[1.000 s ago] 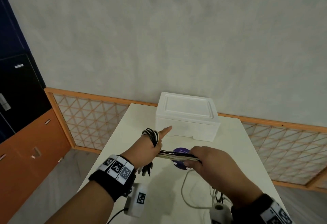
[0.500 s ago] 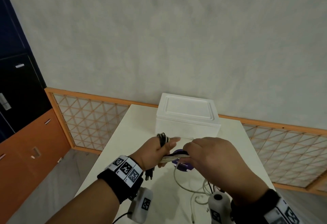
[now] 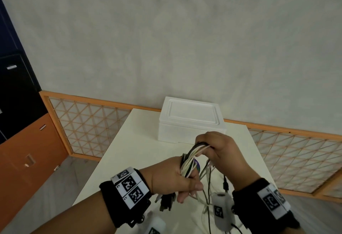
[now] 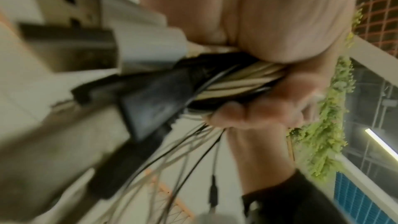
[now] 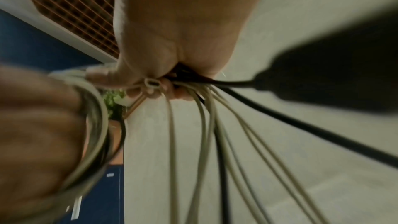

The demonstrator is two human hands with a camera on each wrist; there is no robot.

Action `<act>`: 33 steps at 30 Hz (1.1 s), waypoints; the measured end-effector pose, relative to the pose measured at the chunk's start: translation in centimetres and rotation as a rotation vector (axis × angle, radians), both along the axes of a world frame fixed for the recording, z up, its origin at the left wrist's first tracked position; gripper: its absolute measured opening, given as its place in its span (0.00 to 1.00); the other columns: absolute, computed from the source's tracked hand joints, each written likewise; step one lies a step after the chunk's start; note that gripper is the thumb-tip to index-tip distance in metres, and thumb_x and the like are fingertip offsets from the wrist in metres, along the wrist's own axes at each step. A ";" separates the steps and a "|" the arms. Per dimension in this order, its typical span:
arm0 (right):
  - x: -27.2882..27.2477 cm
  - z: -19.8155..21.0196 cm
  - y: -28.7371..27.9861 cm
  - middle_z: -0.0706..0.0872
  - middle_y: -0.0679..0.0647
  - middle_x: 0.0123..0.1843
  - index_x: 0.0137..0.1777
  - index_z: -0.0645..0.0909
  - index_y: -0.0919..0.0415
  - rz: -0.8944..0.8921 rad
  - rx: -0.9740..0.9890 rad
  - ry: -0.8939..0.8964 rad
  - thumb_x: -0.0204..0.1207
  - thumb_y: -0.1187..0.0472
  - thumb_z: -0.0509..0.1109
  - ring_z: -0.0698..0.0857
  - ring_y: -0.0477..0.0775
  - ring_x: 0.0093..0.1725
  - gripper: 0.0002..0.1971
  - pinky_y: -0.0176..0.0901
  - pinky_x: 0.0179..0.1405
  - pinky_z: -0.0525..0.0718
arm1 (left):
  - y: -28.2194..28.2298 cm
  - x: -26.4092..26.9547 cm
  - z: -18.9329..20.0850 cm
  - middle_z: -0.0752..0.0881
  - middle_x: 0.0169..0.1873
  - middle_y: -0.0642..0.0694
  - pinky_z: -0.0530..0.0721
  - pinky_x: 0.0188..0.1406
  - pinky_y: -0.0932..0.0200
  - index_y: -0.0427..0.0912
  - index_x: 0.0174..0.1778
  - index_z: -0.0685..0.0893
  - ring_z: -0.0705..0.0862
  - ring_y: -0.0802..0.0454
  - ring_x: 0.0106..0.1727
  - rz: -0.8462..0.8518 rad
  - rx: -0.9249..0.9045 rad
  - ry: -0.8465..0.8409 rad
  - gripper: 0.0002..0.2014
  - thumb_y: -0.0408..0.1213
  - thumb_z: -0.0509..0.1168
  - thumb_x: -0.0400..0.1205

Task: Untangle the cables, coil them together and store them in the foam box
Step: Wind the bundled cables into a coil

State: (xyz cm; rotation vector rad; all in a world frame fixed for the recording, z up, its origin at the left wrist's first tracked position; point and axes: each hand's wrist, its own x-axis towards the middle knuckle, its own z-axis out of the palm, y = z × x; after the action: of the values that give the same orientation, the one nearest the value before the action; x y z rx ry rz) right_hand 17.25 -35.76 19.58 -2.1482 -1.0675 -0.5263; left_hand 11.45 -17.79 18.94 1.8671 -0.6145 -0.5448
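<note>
1. The counter point(image 3: 129, 150) is a pale surface with the foam box point(image 3: 190, 121) at its far end, lid on, just beyond both hands.
2. The foam box looks light and easily dented; I judge the lid is best lifted by its edges once the cables are coiled.
3. The left hand point(image 3: 170, 178) has its grip wrapped around the coiled part of the cables point(image 3: 190, 161); connectors hang out below the fist.
4. The right hand point(image 3: 220, 150), just beside it and nearer the box, has its grip pinched on the same bundle where it arches up between the hands.
5. The cables, white and black, are held above the counter, with loose tails trailing down to it. They look thin, limp and springy, so loops may slip; hold across all strands, not at a plug.
6. The left wrist view, though blurred, shows the plugs point(image 4: 150, 98) close up; the right wrist view shows separate strands point(image 5: 202, 125) fanning down, which the head view barely resolves.
</note>
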 end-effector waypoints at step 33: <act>-3.1 -6.6 5.3 0.83 0.66 0.43 0.46 0.80 0.70 0.006 -0.382 0.440 0.71 0.68 0.63 0.86 0.64 0.41 0.08 0.38 0.36 0.78 | 2.0 1.6 -0.4 0.76 0.75 0.44 0.83 0.62 0.47 0.30 0.67 0.80 0.77 0.37 0.73 0.106 -0.886 0.247 0.29 0.25 0.64 0.66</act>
State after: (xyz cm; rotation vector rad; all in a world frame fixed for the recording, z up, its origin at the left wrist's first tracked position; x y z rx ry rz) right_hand 14.10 -30.45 12.96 -2.4286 -0.9769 0.1720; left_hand 13.06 -15.82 18.56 0.9712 -0.4738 -0.3379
